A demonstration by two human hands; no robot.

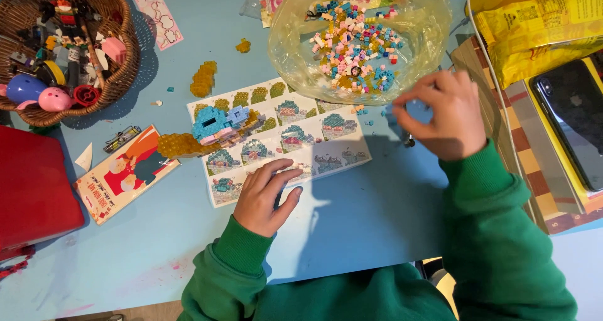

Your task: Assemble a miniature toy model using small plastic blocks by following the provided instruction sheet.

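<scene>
Sorting through small building bricks is, I judge, the step in hand: my right hand (440,114) hovers at the centre right of the frame, just beside the near rim of the clear plastic bag (427,38) that holds the loose bricks (355,44) in pink, blue and yellow. Its fingertips are pinched close together, but whether a brick sits between them I cannot tell; it is too small to make out. My left hand (267,195) rests at lower centre, loosely curled, fingers lying flat on the near edge of the instruction sheet (339,151) and gripping nothing. The half-built blue model (217,123) stands on the sheet's upper left part, touching a yellow brick plate (179,145) beside it. The next move, as I read it, calls for a fine pinch and a short carry leftward over the blue tabletop (352,220) to the model. Both green sleeves bend inward from the bottom edge.
</scene>
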